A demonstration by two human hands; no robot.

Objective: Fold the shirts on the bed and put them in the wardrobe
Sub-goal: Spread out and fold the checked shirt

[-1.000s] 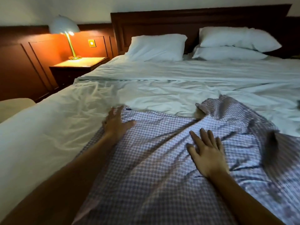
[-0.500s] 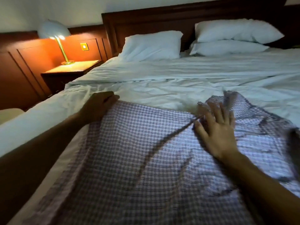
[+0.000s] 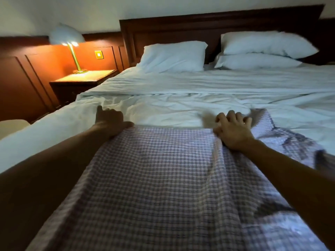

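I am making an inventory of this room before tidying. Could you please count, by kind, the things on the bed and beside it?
white pillows: 3
checked shirt: 1
lamp: 1
nightstand: 1
total: 6

The bed (image 3: 208,105), made up in rumpled white, carries a checked shirt (image 3: 154,178) spread across its near end. Against the headboard (image 3: 217,24) sit one pillow (image 3: 174,56) on the left and two stacked pillows (image 3: 262,51) on the right.
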